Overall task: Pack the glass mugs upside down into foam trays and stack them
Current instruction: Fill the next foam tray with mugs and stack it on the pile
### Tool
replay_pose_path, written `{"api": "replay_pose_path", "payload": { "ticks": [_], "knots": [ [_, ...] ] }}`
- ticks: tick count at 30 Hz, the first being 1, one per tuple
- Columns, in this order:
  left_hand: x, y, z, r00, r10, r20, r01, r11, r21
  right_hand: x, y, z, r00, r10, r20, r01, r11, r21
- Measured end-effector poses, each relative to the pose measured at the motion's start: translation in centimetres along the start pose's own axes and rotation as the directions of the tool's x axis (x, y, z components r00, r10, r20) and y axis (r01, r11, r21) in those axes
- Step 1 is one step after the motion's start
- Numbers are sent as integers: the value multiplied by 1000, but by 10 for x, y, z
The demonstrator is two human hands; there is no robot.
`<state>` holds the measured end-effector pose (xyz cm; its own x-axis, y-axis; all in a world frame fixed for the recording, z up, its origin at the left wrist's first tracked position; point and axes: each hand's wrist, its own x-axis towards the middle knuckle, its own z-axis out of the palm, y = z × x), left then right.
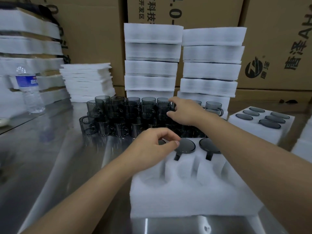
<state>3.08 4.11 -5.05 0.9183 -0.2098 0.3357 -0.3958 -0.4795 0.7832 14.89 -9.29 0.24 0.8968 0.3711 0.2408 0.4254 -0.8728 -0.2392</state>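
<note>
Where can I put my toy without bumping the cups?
The shiny steel table is bare left of the near white foam tray, in front of the clear plastic water bottle. The tray's three front pockets are empty. Behind it, the smoky glass mugs crowd together.

A stainless-steel table (50, 157) with a reflective surface is seen across the lower view, from 4 round to 9 o'clock. At about 9 o'clock a clear plastic water bottle (29, 89) with a blue label is seen upright. At about 11 o'clock a pile of flat white foam sheets (87, 81) is laid on the table. From 12 to 2 o'clock brown cardboard boxes (276, 48), printed with black characters and a round logo, are stacked behind.
</note>
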Motion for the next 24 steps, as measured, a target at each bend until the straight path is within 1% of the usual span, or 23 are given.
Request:
{"api": "replay_pose_path", "payload": {
  "ticks": [3, 5, 8, 12, 16, 20, 24],
  "knots": [
    [-1, 1, 0, 1000, -6, 7, 6, 999, 34, 6, -2, 6, 998, 2, -57, -6, 997, -79],
    [-1, 2, 0, 1000, -10, 13, 9, 999, 51, 8, -1, 9, 998, 0, -61, -7, 994, -106],
    [-1, 3, 1, 1000, -6, 10, 5, 999, 52, 6, 3, 15, 998, -9, -64, 4, 997, -77],
    [0, 1, 1, 1000, 3, -1, -3, 999, 51, 3, 11, 24, 990, 4, -143, -8, 1000, -26],
    [0, 0, 1, 1000, 1, -4, -1, 999, 37, 1, 16, 19, 988, 27, -154, -13, 996, 91],
    [1, 0, 0, 1000, 7, -3, -6, 1000, 31, -11, 17, -5, 980, 52, -192, -5, 972, 237],
    [1, -1, 1, 1000, 14, -9, -14, 1000, 16, -42, 20, -29, 982, 81, -169, -18, 939, 343]
  ]
}}
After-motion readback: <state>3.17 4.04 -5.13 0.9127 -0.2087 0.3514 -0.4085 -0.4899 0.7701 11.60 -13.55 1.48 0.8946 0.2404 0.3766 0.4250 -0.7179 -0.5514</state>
